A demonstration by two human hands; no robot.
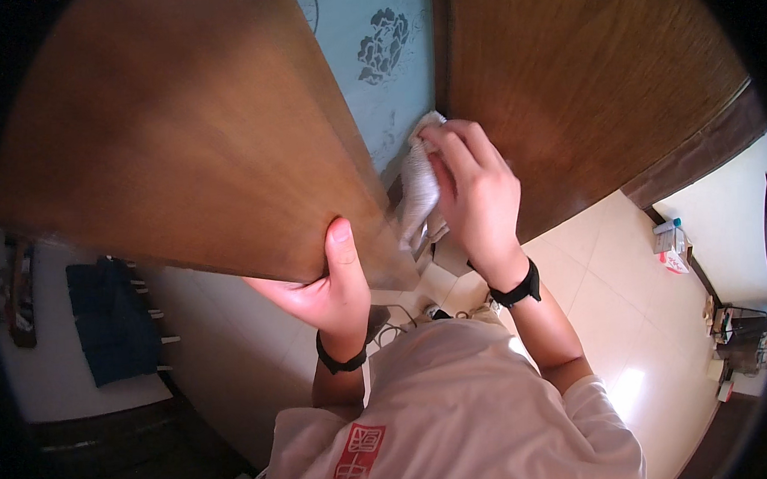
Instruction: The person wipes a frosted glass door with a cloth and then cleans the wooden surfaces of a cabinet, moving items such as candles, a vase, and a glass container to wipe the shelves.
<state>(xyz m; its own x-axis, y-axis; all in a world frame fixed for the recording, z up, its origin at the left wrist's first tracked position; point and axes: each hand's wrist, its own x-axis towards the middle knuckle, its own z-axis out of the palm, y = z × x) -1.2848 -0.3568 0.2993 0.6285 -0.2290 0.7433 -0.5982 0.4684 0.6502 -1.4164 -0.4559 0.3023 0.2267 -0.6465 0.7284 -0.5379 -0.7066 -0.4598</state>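
Note:
My left hand [337, 286] grips the lower edge of a brown wooden panel [181, 152], its thumb on the face and the fingers hidden behind. To the right, my right hand [474, 184] holds a crumpled whitish cloth [419, 180] between its fingers. The cloth hangs near the panel's right edge, in front of a light blue surface [390, 104] with a dark flower pattern. Whether the cloth touches the panel cannot be told. Beyond my right hand stands a second brown wooden panel [582, 96]. Both wrists wear black bands.
Pale floor tiles [603, 281] lie below. A small box [673, 259] and a capped tube stand by the right wall. Further down that side is a rack [747, 333] with items. A dark blue cloth [114, 322] hangs at the left.

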